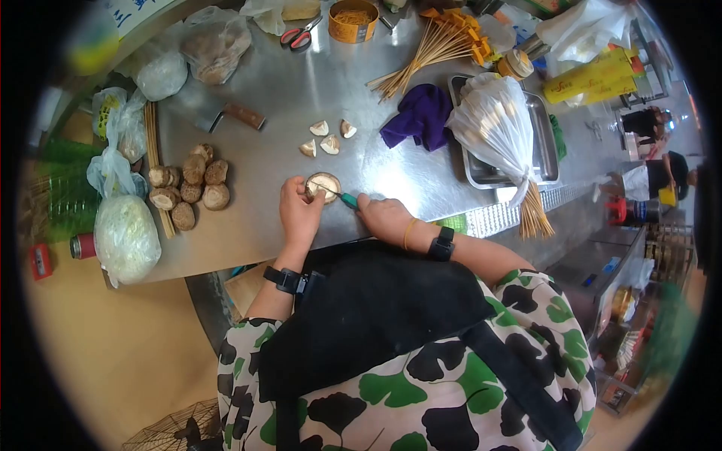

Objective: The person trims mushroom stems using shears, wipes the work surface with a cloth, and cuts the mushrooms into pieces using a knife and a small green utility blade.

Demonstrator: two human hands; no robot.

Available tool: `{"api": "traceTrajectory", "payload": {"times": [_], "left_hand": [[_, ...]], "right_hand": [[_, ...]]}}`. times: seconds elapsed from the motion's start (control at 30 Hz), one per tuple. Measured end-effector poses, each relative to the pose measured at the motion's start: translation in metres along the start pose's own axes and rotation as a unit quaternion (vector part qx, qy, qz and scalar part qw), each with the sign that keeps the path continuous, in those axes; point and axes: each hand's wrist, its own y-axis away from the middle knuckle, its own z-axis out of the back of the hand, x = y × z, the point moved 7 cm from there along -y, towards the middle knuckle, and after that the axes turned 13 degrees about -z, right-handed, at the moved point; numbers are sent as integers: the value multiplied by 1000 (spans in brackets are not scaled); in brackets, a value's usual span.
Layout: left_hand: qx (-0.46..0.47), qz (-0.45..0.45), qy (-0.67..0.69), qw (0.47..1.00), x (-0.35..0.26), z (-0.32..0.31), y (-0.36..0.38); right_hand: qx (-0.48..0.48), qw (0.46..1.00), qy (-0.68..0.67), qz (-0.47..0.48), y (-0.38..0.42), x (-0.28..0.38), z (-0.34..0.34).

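Observation:
My left hand [301, 212] has its fingers closed on the left side of a mushroom [325, 183], which lies with its pale underside up near the table's front edge. In my right hand [386, 219] is a small knife with a green handle [349, 200]; its blade reaches onto the mushroom. Just beyond are several cut mushroom pieces [329, 144]. To the left sits a pile of whole brown mushrooms [193, 170]. Farther back lies a cleaver with a wooden handle [244, 116].
A metal tray [553, 143] with a white bag of skewers [496, 124] stands right, beside a purple cloth [418, 116]. Behind are loose skewers [425, 56], scissors [299, 37] and a round tin [353, 21]. Filled plastic bags [126, 237] line the left edge. People [653, 177] are far right.

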Motion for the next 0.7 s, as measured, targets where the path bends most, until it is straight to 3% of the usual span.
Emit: {"api": "traceTrajectory", "payload": {"times": [0.33, 0.57, 0.63, 0.7], "left_hand": [[33, 5, -57, 998, -7, 5, -2], [27, 46, 20, 998, 37, 14, 11], [36, 87, 63, 994, 24, 17, 12], [23, 71, 92, 993, 22, 16, 14]], "right_hand": [[-5, 1000, 0, 2, 28, -28, 6], [-57, 997, -56, -2, 36, -36, 11], [-54, 996, -68, 7, 36, -36, 10], [-53, 996, -76, 17, 34, -31, 9]]}}
